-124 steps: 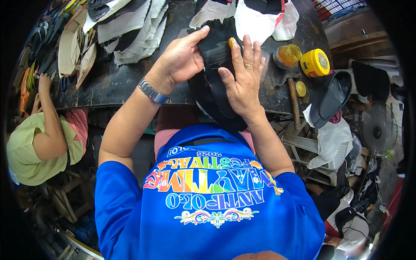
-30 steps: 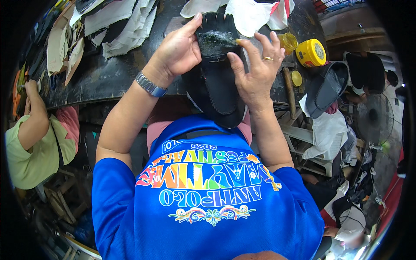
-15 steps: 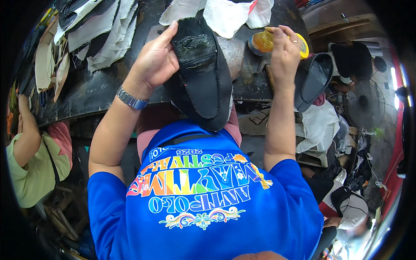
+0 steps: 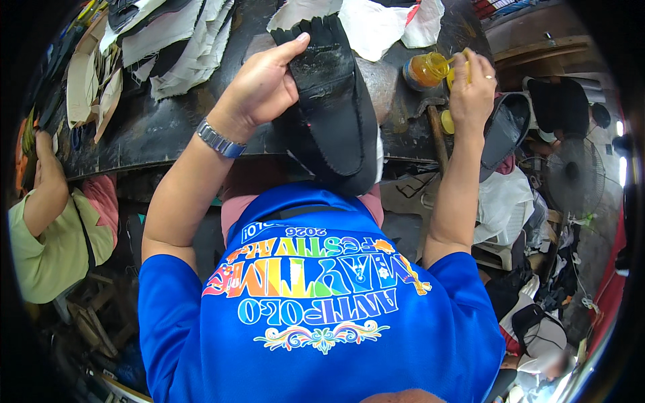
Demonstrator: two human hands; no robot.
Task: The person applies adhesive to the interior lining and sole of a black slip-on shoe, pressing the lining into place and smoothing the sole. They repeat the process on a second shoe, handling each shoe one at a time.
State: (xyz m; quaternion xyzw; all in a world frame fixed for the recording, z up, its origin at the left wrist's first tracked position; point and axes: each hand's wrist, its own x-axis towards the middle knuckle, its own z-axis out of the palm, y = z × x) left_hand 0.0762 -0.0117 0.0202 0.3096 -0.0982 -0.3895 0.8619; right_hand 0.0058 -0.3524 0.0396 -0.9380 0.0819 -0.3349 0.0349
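Note:
My left hand (image 4: pixel 265 84) grips a black shoe upper (image 4: pixel 329 127), its underside facing up. The thumb lies on its gathered far end, where a shiny, wet-looking patch shows. The rounded near end rests close to my lap. To the right, my right hand (image 4: pixel 471 87) is closed on a thin yellow stick (image 4: pixel 442 64). It reaches to the mouth of a clear jar of amber glue-like liquid (image 4: pixel 423 72); whether its tip is a brush is hidden. Another black shoe piece (image 4: pixel 504 131) lies right of that forearm.
A hammer (image 4: pixel 435 127) and a small yellow cap (image 4: pixel 447 121) lie on the dark table (image 4: pixel 134 148). White cloth pieces (image 4: pixel 376 27) and stacked cut pieces (image 4: pixel 195 54) lie farther back. Another person's arm (image 4: pixel 50 168) is at the left; a fan (image 4: pixel 574 171) stands right.
My right hand has come down with the yellow stick to the jar's mouth. The hammer now shows more fully. My left hand still holds the shoe upper; the whole view has shifted slightly.

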